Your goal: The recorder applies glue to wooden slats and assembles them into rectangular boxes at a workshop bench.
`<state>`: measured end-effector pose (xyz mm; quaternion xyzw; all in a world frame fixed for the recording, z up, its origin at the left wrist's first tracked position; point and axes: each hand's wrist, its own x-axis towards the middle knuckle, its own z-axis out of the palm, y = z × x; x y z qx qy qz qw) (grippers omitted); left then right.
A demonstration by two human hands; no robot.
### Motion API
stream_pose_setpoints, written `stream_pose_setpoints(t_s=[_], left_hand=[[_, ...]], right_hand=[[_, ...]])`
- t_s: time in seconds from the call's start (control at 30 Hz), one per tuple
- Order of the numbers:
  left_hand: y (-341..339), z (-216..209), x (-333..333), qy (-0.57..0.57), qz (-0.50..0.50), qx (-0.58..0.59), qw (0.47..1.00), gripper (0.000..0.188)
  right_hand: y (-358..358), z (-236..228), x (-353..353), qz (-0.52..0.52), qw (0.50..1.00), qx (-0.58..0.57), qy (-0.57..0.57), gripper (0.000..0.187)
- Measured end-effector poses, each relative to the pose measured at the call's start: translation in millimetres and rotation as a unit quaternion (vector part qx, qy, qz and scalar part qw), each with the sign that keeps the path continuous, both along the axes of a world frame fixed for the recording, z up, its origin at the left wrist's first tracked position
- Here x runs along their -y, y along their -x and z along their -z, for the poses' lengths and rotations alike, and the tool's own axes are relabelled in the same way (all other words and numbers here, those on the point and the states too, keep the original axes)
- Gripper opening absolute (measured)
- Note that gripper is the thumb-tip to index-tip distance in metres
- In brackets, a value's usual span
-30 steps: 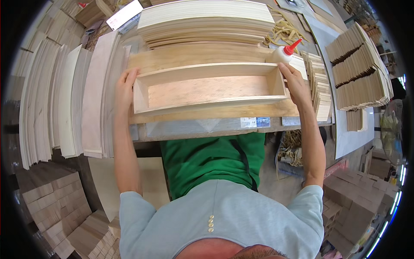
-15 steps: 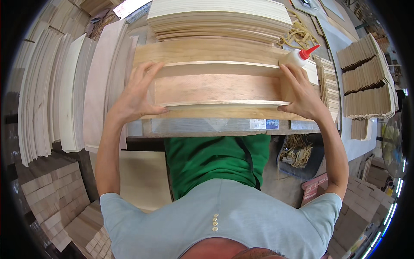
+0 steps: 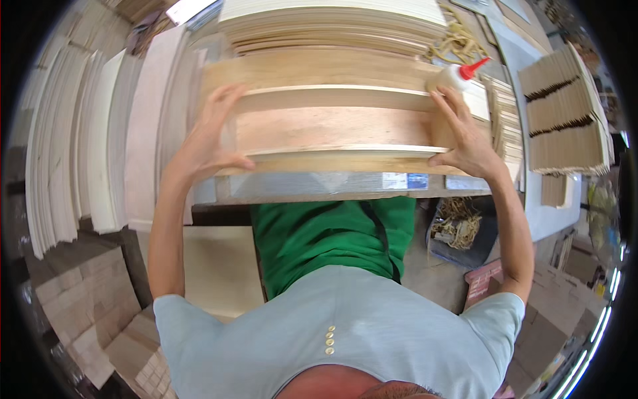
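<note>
A long, shallow wooden box frame (image 3: 332, 151) lies on the bench in front of me, its two thin long sides standing on edge. Between them shows a pinkish wood surface (image 3: 332, 126); whether it is the box's bottom I cannot tell. My left hand (image 3: 211, 136) spans the left end, fingers at the far side and thumb at the near side. At the right end, my right hand (image 3: 470, 139) grips the same way. A white glue bottle (image 3: 452, 78) with a red nozzle sits just beyond my right fingers.
Stacked thin boards (image 3: 332, 30) lie behind the frame, and upright boards (image 3: 156, 126) stand at left. Bundled wood pieces (image 3: 565, 113) are on the right. Yellowish straps (image 3: 460, 41) lie at the back. Below the bench, a dark bin (image 3: 458, 233) holds scraps.
The whole view has shifted slightly, so the bench sits a little higher in the picture. Both hands keep their places at the frame's ends.
</note>
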<state>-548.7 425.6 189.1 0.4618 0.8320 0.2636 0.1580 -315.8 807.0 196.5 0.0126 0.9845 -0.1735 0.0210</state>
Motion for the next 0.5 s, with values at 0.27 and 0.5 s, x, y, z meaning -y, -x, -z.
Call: stream_pose_setpoints(t_s=[0.27,0.5], left_hand=[[-28.3,58.3,45.2,-0.275,-0.248,0.325,0.87,0.057],[-50.1,54.6,51.8,-0.352,-0.285,0.364,0.814,0.053]], right_hand=[[-35.7,20.7,-25.7,0.246,0.869,-0.015,0.429,0.051],[-24.2,42.3,-9.8,0.243,0.875,-0.011,0.418,0.055]])
